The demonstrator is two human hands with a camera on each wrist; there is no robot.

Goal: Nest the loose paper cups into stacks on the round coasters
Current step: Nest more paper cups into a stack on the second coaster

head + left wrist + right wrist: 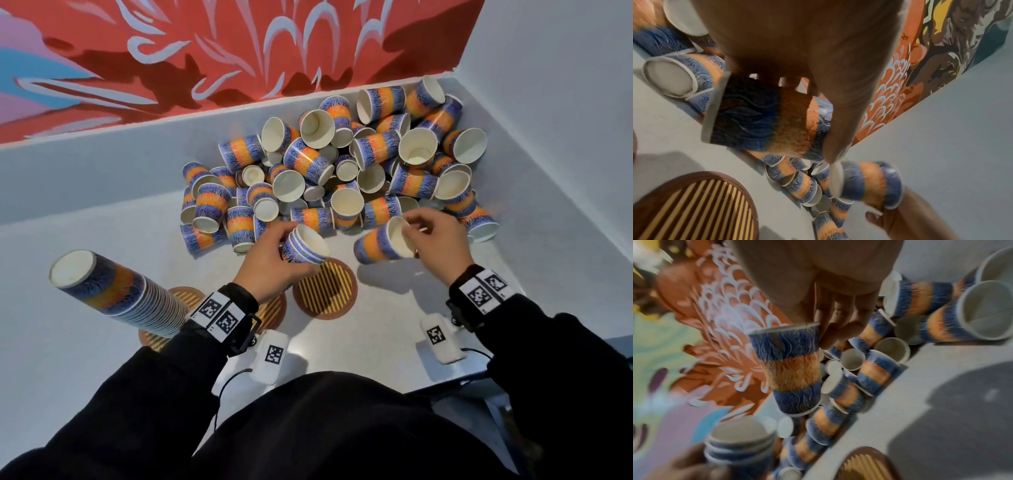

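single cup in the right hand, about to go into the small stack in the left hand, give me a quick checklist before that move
1. Right hand grips the single blue and orange paper cup by its rim: ok.
2. Left hand holds the small nested stack of paper cups: ok.
3. Stack's mouth is open and faces the right hand: ok.
4. Single cup's base points at the stack's mouth: not ok, it lies sideways.
5. Round striped coaster beneath the hands is free of cups: ok.
6. Stack's cups are fully seated: cannot tell.
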